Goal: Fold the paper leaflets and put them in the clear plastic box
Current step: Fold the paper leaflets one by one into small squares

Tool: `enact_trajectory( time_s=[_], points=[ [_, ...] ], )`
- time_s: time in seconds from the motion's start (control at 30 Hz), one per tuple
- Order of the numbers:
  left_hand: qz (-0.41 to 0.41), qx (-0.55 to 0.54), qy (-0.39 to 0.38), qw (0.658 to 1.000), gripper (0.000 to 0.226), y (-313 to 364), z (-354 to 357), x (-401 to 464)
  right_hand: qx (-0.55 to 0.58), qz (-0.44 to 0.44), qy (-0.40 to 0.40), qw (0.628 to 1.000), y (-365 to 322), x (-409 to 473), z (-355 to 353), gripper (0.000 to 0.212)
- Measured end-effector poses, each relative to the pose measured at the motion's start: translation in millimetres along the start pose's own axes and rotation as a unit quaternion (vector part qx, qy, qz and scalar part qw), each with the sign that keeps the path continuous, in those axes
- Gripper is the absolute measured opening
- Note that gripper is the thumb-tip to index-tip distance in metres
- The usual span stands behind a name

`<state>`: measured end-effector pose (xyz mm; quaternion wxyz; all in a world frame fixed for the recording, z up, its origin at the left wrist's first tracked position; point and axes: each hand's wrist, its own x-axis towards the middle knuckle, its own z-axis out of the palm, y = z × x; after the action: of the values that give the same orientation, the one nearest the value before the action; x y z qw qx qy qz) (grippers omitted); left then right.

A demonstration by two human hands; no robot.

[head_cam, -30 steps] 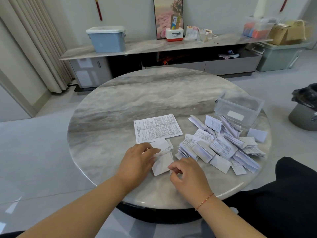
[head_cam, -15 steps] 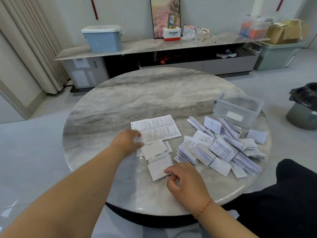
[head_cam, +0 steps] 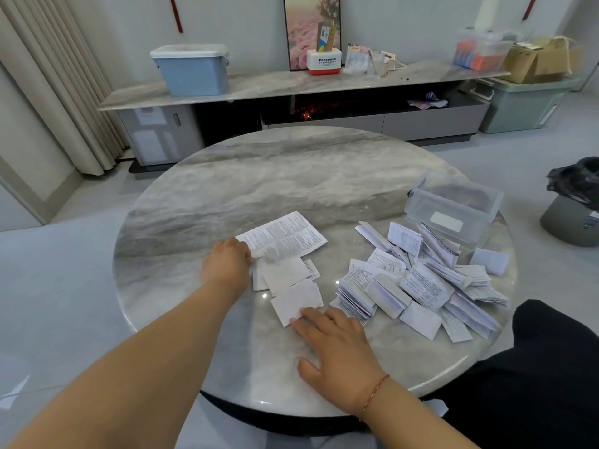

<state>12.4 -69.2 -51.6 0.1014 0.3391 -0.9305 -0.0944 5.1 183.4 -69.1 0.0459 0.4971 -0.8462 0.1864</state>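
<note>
Left hand (head_cam: 227, 265) pinches the near corner of the unfolded leaflet (head_cam: 285, 236) on the counter (head_cam: 259, 179). Right hand (head_cam: 337, 346) lies flat, fingers straight, fingertips on a folded leaflet (head_cam: 296, 301). Clear plastic box (head_cam: 452, 212) stands behind the leaflet pile (head_cam: 421, 283), one white slip visible inside.

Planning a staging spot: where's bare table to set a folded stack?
Free: the far half of the table, beyond the unfolded leaflet, and the left rim outside the left hand. Crowded: the right side, where the leaflet pile runs up to the clear plastic box.
</note>
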Motion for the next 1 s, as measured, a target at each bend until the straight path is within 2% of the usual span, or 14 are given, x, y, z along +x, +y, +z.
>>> enact_trajectory(
  time_s=[0.17,0.27,0.43,0.6,0.67,0.77,0.8,0.83,0.9,0.97,1.0],
  points=[
    [-0.061,0.032,0.045,0.997,0.019,-43,-46,-7,0.007,-0.009,0.026,1.000,-1,0,1,0.052],
    [-0.079,0.063,0.024,0.995,0.023,-44,-73,-31,0.041,-0.007,0.069,0.997,-5,0,-2,0.051],
    [-0.031,0.078,-0.009,0.996,0.016,-4,-98,-102,0.107,-0.016,0.112,0.988,-17,-3,-17,0.053],
    [0.019,0.038,-0.038,0.998,0.014,52,-110,-175,0.097,-0.088,0.074,0.989,-24,-21,-24,0.077],
    [0.030,0.008,-0.037,0.999,0.017,67,-111,-196,0.099,-0.104,0.090,0.985,-23,-24,-25,0.065],
    [0.057,-0.062,-0.023,0.996,0.021,75,-105,-213,0.106,-0.128,0.129,0.978,-12,-27,-25,0.021],
    [0.076,-0.083,-0.024,0.993,0.023,73,-101,-215,0.106,-0.127,0.132,0.977,-7,-27,-24,0.013],
    [0.096,-0.107,-0.038,0.989,0.027,69,-98,-216,0.107,-0.120,0.129,0.979,-3,-29,-23,0.012],
    [0.130,-0.132,-0.129,0.974,0.060,56,-91,-215,0.115,-0.098,0.116,0.982,5,-34,-23,0.023],
    [0.175,-0.066,-0.219,0.958,0.096,43,-82,-215,0.147,-0.067,0.081,0.984,15,-38,-23,0.032],
    [0.193,-0.025,-0.229,0.954,0.101,37,-76,-214,0.163,-0.043,0.053,0.984,19,-39,-25,0.032]
  ],
)
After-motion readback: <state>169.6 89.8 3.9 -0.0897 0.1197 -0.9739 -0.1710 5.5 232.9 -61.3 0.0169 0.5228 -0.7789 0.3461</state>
